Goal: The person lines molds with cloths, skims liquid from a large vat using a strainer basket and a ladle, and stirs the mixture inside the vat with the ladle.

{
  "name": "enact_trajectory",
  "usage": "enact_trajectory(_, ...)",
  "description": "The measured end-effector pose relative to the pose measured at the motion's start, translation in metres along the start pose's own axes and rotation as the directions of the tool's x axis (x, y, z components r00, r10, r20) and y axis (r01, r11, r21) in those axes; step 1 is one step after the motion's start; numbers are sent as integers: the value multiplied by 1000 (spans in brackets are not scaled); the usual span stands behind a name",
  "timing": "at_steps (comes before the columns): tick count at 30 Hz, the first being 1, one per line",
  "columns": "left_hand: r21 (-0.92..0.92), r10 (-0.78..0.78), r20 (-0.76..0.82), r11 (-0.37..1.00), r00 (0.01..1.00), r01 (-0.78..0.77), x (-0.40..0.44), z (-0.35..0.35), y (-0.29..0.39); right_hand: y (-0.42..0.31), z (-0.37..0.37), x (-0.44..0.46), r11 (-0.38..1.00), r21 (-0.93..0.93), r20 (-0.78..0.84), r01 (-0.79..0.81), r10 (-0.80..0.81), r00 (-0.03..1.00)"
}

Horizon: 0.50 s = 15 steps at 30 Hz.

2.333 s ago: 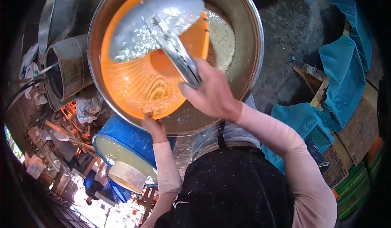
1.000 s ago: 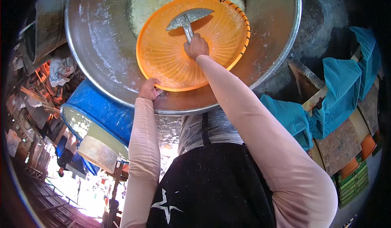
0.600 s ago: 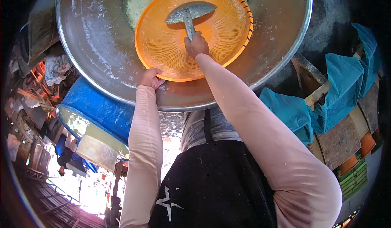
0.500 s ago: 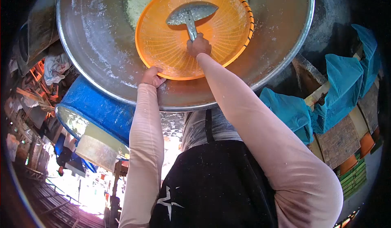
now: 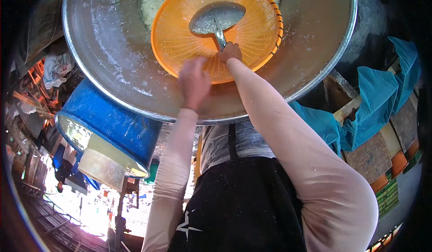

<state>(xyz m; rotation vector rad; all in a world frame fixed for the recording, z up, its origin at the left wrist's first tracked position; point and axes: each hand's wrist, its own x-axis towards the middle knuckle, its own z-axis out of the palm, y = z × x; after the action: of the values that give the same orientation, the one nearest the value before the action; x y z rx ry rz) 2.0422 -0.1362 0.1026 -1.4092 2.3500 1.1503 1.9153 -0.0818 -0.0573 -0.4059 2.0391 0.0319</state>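
An orange plastic mesh basket sits inside a wide metal pan. Black lacing runs along part of the basket's right rim. My right hand is closed around the handle of a metal scoop, whose broad, shallow head lies over the basket with wet whitish bits on it. My left hand is over the basket's near-left rim, smeared by motion. Its fingers are too blurred to show their shape or whether they touch the basket. Beyond the basket, a pale, grainy mass lies in the pan.
Below the pan's left edge is a blue drum lying on its side, with a pale tub at its mouth. Teal plastic sheeting drapes over boards at right. Broken orange pieces and a white sack are at far left.
My left hand has let go of the basket's near-left rim and moved right and slightly up. The scoop has shifted a little right, its head now turned to show more of its bowl.
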Motion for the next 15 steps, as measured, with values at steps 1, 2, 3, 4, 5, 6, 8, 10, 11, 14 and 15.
enact_trajectory(1, 29, 73, 29, 997, 997, -73, -11, 15, 5, 3, 3, 5, 1000, 0, -2, -4, 4, 1000)
enact_trajectory(2, 58, 142, 61, 988, 988, -145, -22, 31, 8, 4, 9, 9, 1000, -4, -26, -9, 9, 1000)
enact_trajectory(3, 60, 142, 63, 988, 988, -146, -28, 39, 14, 5, 12, 12, 1000, -6, -50, -11, 11, 999)
enact_trajectory(4, 116, 114, 186, 984, 976, -137, -32, 45, 19, 4, 11, 11, 1000, -4, -47, -12, 12, 999)
enact_trajectory(5, 172, 77, 304, 976, 950, -135, -35, 50, 21, 4, 9, 11, 1000, -2, -29, -2, 2, 1000)
enact_trajectory(6, 175, 77, 302, 975, 950, -134, -37, 52, 22, 4, 7, 11, 1000, 0, -14, 9, -9, 1000)
enact_trajectory(8, 51, 50, 341, 996, 939, -71, -35, 57, 24, 1, 6, 11, 1000, -4, -27, 19, -19, 999)
enact_trajectory(10, 79, 39, 362, 994, 931, -73, -36, 63, 24, 7, 17, 20, 1000, -4, -39, 23, -23, 999)
enact_trajectory(11, 107, 29, 379, 991, 925, -75, -33, 64, 23, 11, 28, 28, 999, 12, -75, 33, -32, 997)
enact_trajectory(14, 83, 37, 371, 994, 928, -72, -30, 66, 22, 8, 34, 39, 998, 28, -112, 55, -51, 992)
enact_trajectory(15, 84, 40, 372, 994, 927, -76, -25, 67, 22, 8, 36, 40, 998, 19, -101, 64, -62, 993)
